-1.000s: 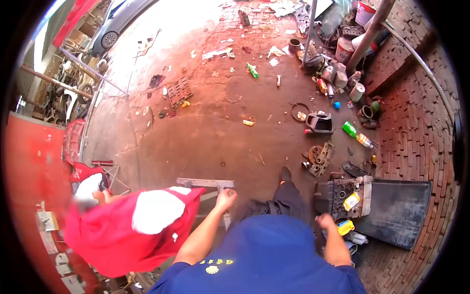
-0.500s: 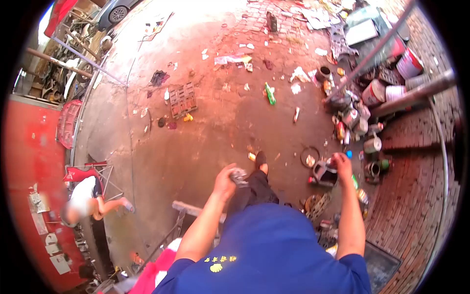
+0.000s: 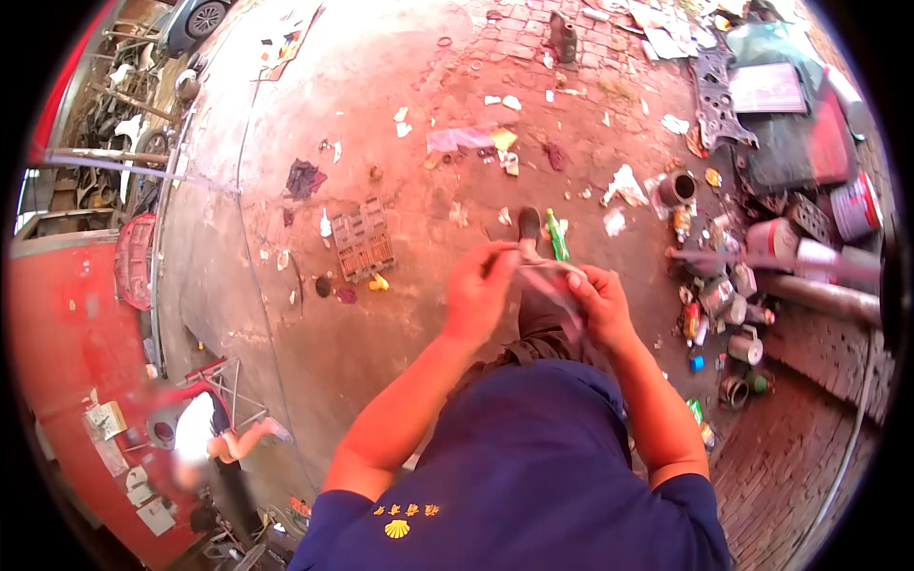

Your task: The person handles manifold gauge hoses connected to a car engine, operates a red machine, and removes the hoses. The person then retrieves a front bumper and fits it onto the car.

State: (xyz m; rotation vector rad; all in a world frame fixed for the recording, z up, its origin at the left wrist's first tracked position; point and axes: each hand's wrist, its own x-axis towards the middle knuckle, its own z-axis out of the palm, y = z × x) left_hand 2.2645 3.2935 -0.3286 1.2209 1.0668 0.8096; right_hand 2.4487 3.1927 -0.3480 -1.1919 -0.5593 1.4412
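Note:
In front of my chest, both hands meet around a thin, translucent, pinkish strip (image 3: 552,284) that looks like film or a bag; blur hides its exact kind. My left hand (image 3: 479,290) pinches one end between thumb and fingers. At the other end, my right hand (image 3: 602,305) is closed on it, thumb uppermost. Part of the strip hangs down beside the right hand. Below the hands show my dark trousers and one shoe (image 3: 529,224), near a green bottle (image 3: 557,235) lying on the ground.
Cans, bottles and buckets (image 3: 773,240) crowd the right side by a brick wall (image 3: 762,476) and a metal pipe (image 3: 824,300). A dark plastic grate (image 3: 364,240) lies ahead among scattered litter. At left, another person (image 3: 202,428) sits near a red panel (image 3: 71,352).
My hands have come together; the left earlier held a greyish crumpled thing, with the right apart. Now a strip stretches between them. The view has shifted, and my foot is farther forward.

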